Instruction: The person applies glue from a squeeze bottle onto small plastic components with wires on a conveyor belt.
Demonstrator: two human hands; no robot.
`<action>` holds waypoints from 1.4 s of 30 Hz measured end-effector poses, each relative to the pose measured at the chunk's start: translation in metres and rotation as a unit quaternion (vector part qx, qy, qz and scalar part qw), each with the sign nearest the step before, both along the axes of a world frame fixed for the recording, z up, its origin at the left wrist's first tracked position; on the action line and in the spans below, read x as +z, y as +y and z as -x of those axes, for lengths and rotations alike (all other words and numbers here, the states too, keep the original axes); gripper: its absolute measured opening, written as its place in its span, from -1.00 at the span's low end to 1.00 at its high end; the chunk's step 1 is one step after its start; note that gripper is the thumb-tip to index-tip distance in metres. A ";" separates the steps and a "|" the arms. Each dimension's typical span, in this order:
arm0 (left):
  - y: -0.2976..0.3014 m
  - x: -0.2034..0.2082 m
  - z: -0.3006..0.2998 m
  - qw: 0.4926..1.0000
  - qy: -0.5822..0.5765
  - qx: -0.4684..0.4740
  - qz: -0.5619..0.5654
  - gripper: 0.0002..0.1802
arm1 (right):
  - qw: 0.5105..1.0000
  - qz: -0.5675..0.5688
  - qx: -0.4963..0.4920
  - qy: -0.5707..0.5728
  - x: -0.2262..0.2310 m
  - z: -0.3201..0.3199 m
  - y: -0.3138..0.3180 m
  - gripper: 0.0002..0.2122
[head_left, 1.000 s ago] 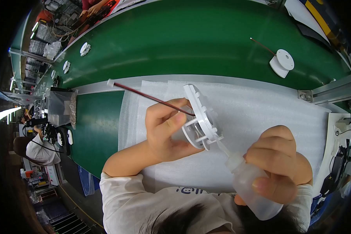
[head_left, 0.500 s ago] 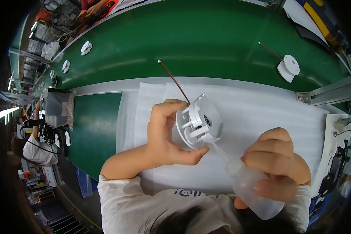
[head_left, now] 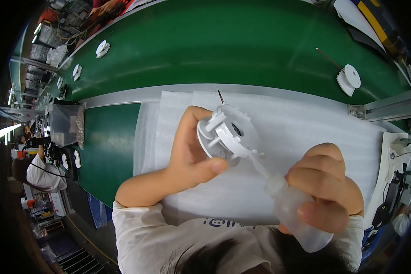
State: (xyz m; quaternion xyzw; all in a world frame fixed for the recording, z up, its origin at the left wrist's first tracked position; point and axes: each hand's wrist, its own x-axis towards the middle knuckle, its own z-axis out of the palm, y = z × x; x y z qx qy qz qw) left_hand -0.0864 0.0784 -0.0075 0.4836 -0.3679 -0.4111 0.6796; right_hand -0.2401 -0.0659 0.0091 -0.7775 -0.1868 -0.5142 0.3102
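Note:
My left hand grips a white round plastic assembly by its left side, thumb below and fingers behind. The assembly is tilted, with posts between its plates and a dark round hole in the face turned right. A short piece of dark wire sticks up behind it. In my right hand is a translucent squeeze bottle, its thin nozzle pointing up and left. The nozzle's tip is at the assembly's lower right edge; I cannot tell whether it touches or whether liquid comes out.
White foam sheeting covers the bench under my hands. Beyond a metal rail lies a green belt. On it sit a similar white part with a wire at right and several more at far left. A clear bin stands at left.
My left hand has turned the assembly, so its wire is now mostly hidden behind it. The bottle's nozzle stays at its lower right edge. The white part on the belt has shifted right.

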 end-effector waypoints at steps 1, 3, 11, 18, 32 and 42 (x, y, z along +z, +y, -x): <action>-0.001 0.002 0.001 0.999 0.051 0.010 -0.010 -0.36 | 1.000 -0.005 0.001 0.004 0.000 0.000 0.000 -0.69; 0.000 0.003 0.000 0.998 0.059 0.007 -0.031 -0.38 | 1.000 -0.009 0.000 0.009 0.001 0.000 0.001 -0.69; 0.003 -0.003 -0.008 0.993 0.102 -0.010 -0.051 -0.40 | 0.997 0.009 0.011 0.072 -0.001 0.005 0.002 -0.56; -0.002 -0.001 -0.008 0.990 0.127 0.010 -0.061 -0.32 | 1.000 -0.009 -0.022 0.016 -0.004 -0.002 0.000 -0.66; -0.040 -0.002 -0.131 0.679 -0.560 0.327 -0.345 -0.26 | 0.587 -0.713 0.213 0.320 -0.047 -0.047 -0.026 -0.72; -0.041 -0.049 -0.141 0.636 -0.655 0.388 -0.126 -0.38 | 0.564 -0.742 0.207 0.299 -0.048 -0.052 -0.033 -0.69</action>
